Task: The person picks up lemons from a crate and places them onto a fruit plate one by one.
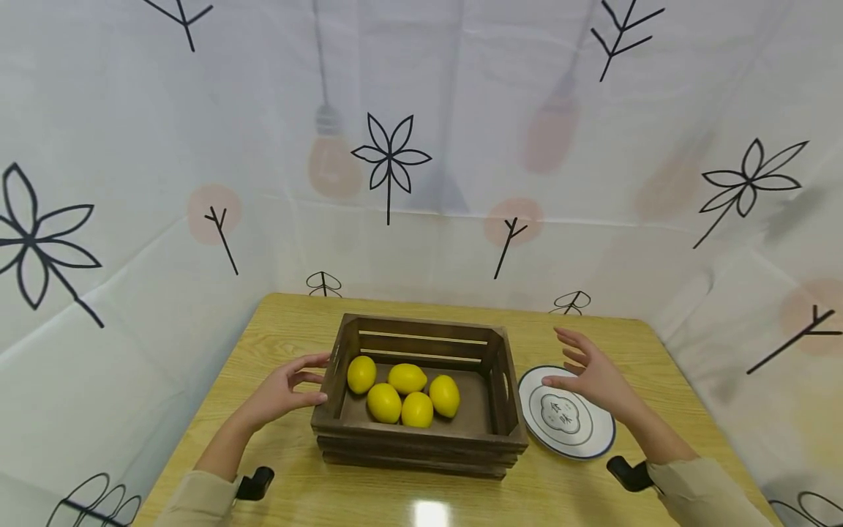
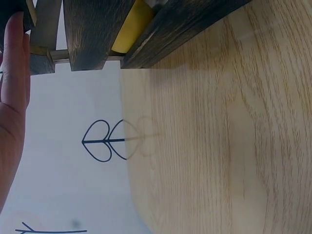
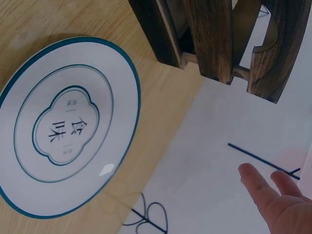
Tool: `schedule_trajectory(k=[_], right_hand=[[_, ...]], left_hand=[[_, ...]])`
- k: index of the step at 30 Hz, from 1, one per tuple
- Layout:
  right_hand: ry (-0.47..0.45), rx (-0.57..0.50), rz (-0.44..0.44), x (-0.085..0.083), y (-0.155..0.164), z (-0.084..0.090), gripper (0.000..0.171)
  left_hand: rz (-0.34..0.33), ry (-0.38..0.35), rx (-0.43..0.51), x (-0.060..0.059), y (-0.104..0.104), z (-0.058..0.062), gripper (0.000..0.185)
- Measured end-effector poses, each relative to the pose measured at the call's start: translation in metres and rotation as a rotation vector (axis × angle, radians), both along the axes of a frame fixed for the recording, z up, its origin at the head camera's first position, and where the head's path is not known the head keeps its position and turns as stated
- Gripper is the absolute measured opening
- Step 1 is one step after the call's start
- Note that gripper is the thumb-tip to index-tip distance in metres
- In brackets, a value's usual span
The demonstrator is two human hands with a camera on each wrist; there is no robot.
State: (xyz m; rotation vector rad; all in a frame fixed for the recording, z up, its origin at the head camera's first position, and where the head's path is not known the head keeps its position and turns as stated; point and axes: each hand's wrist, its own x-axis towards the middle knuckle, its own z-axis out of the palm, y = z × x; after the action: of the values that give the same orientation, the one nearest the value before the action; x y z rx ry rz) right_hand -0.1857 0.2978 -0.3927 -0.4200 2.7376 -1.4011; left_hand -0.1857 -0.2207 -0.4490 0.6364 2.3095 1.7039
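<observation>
A dark wooden crate (image 1: 421, 439) stands mid-table and holds several yellow lemons (image 1: 402, 391). My left hand (image 1: 290, 388) is at the crate's left end wall, fingers relaxed, thumb touching the wall near the handle slot. My right hand (image 1: 589, 373) hovers open with spread fingers above a white plate (image 1: 586, 435) with a blue rim, just right of the crate. The left wrist view shows the crate slats (image 2: 92, 34) with a lemon (image 2: 129, 27) behind them. In the right wrist view the plate (image 3: 29, 195) lies empty beside the crate's corner (image 3: 214, 39).
The light wooden table (image 1: 593, 337) is enclosed by white cloth walls (image 1: 132, 219) printed with leaves and bulbs. Bare tabletop shows in front of the crate and at the far edge.
</observation>
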Motion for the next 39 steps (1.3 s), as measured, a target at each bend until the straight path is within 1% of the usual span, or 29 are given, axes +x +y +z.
schedule_trajectory(k=[6,16,24,33,39], right_hand=[[0.006,-0.040,0.040,-0.005,-0.009,0.004,0.090],[0.008,-0.087,0.071,-0.012,-0.019,0.008,0.088],[0.020,-0.131,0.108,-0.015,-0.026,0.011,0.086],[0.026,-0.139,0.134,-0.020,-0.035,0.015,0.084],[0.016,-0.175,0.156,-0.022,-0.042,0.018,0.083]], left_hand=[[0.000,0.001,0.001,0.000,0.000,-0.001,0.063],[-0.005,0.006,0.015,0.000,-0.001,-0.002,0.064],[-0.006,-0.006,0.024,0.000,-0.001,-0.003,0.064],[0.010,-0.019,0.017,-0.001,-0.001,-0.005,0.065],[-0.004,-0.002,0.020,0.000,-0.001,-0.005,0.064]])
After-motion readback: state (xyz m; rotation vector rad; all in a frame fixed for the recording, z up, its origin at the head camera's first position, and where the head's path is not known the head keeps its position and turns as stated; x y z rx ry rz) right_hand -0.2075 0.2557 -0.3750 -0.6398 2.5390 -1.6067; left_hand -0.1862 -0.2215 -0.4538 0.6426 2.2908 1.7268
